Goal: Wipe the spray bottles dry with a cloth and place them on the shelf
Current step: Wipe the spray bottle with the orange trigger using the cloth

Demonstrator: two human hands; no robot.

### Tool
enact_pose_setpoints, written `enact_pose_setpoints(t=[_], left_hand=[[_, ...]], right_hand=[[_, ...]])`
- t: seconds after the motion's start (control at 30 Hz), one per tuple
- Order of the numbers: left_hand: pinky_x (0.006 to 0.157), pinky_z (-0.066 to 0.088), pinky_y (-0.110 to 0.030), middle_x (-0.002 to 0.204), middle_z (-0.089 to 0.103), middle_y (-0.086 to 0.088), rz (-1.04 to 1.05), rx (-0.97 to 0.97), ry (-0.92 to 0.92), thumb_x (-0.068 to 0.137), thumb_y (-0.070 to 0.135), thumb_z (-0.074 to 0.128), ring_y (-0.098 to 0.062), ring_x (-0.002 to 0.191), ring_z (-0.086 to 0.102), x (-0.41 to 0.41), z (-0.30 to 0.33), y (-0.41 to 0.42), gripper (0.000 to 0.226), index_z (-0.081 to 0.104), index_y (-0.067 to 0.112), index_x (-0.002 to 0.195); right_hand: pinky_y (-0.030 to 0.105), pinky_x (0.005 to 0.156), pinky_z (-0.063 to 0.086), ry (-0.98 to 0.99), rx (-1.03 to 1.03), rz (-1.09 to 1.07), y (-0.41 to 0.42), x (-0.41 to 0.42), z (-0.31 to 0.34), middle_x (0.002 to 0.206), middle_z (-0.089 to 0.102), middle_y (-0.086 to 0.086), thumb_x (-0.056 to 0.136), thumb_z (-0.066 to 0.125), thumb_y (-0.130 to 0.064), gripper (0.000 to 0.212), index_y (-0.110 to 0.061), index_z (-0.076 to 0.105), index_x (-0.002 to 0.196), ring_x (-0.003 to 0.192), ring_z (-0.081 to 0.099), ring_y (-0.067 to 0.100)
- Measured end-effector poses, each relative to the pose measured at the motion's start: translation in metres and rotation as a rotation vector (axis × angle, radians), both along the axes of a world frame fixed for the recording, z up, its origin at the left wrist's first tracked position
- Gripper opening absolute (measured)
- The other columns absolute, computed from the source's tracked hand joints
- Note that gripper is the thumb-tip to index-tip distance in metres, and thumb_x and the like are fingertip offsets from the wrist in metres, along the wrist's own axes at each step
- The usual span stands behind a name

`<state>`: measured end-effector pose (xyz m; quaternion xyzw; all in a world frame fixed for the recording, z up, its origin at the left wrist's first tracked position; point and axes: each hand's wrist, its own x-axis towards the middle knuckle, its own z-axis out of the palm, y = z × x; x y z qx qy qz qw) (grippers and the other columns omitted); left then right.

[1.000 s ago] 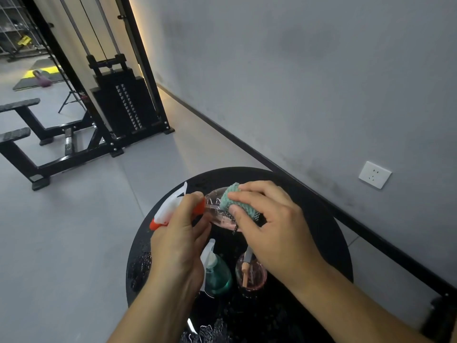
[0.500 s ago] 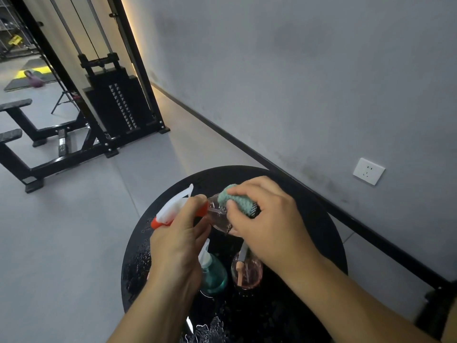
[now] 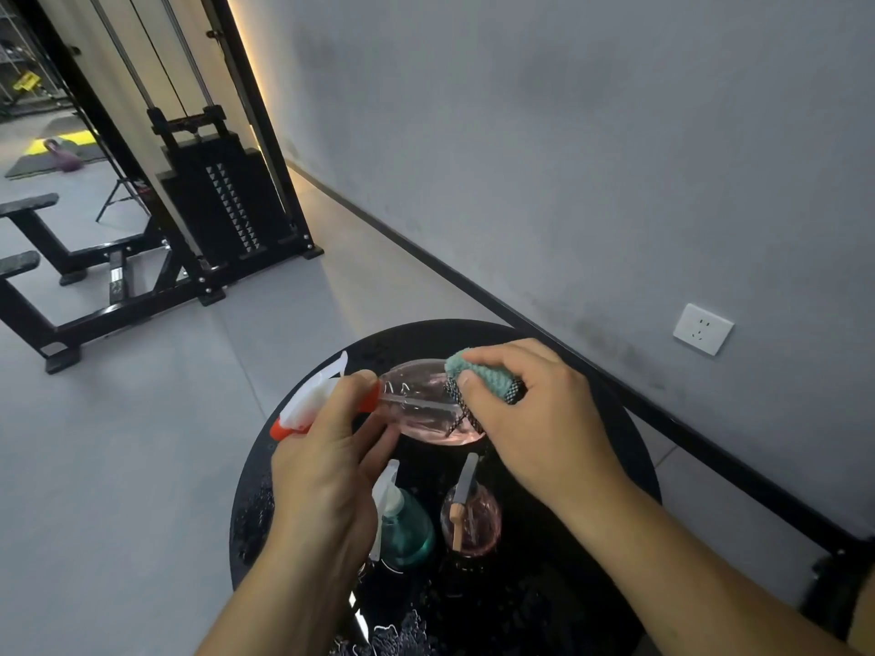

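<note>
Left hand (image 3: pixel 326 466) grips the pink bottle (image 3: pixel 421 404) at its neck; right hand (image 3: pixel 530 419) pinches the cloth (image 3: pixel 483 378); best rotate the bottle, wiping all round.

Two bare forearms and two hands belonging to one person, seen from above by a camera worn on the head. The left hand (image 3: pixel 326 471) and the right hand (image 3: pixel 535 419) both show their backs, with knuckles and tendons faintly ridged. No sleeves cover either forearm as far as the lower edge of the view. No rings, watch, bracelet or gloves appear on the visible parts. The fingers (image 3: pixel 492 357) have short, plain, unpainted nails. Nothing else of the person's body or clothing can be seen.
</note>
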<state>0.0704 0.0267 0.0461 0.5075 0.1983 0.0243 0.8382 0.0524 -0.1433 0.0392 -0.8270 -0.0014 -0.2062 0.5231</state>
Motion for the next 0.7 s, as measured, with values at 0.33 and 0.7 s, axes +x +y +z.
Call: enact_pose_setpoints(t=[0.33, 0.7], left_hand=[[0.088, 0.063, -0.043, 0.079, 0.077, -0.004, -0.016, 0.002, -0.002, 0.09, 0.009, 0.077, -0.022, 0.076, 0.079, -0.001, 0.004, 0.002, 0.012, 0.07, 0.015, 0.083], [0.092, 0.064, -0.046, 0.081, 0.076, -0.003, -0.025, -0.013, -0.019, 0.091, 0.01, 0.077, -0.02, 0.078, 0.079, 0.004, 0.003, 0.005, 0.01, 0.068, 0.016, 0.091]], right_hand=[[0.004, 0.07, 0.05, 0.013, -0.002, 0.016, -0.003, 0.001, 0.002, 0.108, 0.066, -0.021, 0.095, 0.072, -0.02, 0.02, -0.027, 0.077, 0.113, 0.1, 0.061, -0.012], [0.004, 0.071, 0.051, 0.019, -0.015, 0.062, -0.002, 0.001, 0.004, 0.112, 0.063, -0.023, 0.096, 0.071, -0.022, 0.024, -0.03, 0.074, 0.119, 0.106, 0.058, -0.012]])
